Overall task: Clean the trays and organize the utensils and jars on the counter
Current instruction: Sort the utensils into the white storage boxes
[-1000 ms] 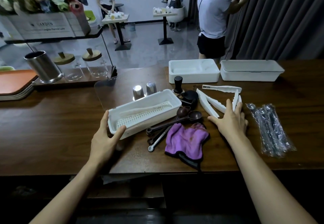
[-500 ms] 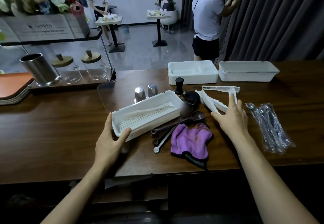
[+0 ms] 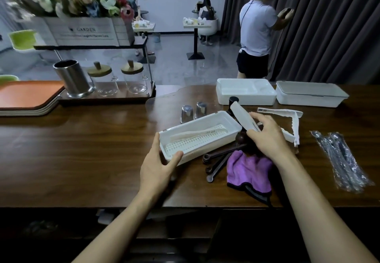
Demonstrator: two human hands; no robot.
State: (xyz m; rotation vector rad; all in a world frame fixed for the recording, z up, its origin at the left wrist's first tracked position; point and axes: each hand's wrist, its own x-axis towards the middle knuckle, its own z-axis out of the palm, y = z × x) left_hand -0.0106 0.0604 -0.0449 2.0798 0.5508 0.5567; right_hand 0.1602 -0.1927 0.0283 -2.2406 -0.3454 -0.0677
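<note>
Squinting at this one, a fair bit is covered up. The right hand (image 3: pixel 267 137) sits over the bowls of the brown measuring spoons (image 3: pixel 222 153), so only their handles poke out next to the purple cloth (image 3: pixel 248 170). The black knob (image 3: pixel 233 100) behind it is mostly blocked, so I can't tell what it belongs to. The wrapped spoons (image 3: pixel 341 159) on the far right are just glare through plastic, no idea how many. The right fingers (image 3: pixel 256 116) are curled narrow around some white tongs (image 3: pixel 241 115), thumb underneath, holding them tilted up off the tabletop (image 3: pixel 82 159), right over the right end of the white tray (image 3: pixel 211 148). The left hand (image 3: pixel 158 166) grips the tray's near left corner, thumb over the rim and the other fingers along the end wall, so that corner is hidden. The tray is angled across the middle of the tabletop with a slotted insert and pale tongs (image 3: pixel 197 134) lying in it. Loose tongs (image 3: pixel 292 122) lie just right of the right hand, and two metal cups (image 3: pixel 187 113) stand just behind the tray. The glass jars (image 3: pixel 102 83) are on a low stand at the back left, beside a steel canister (image 3: pixel 73 78).
</note>
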